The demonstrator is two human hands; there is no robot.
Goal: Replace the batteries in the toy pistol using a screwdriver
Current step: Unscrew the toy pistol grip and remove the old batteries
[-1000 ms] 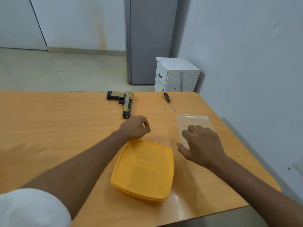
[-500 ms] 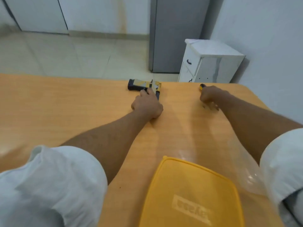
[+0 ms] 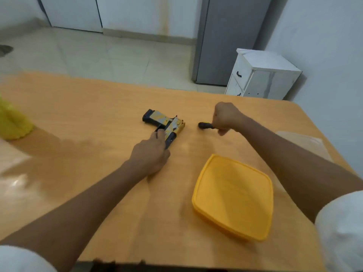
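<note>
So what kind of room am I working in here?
Probably a room in a home, maybe a kitchen: a wooden table, a pale tiled floor, a small white drawer cabinet and what may be a grey fridge.

A yellow lid (image 3: 233,197) lies on the wooden table (image 3: 78,118), white cabinet (image 3: 263,75) beyond.

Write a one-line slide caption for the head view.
Left hand holds the toy pistol on the table; right hand grips the screwdriver.
</note>
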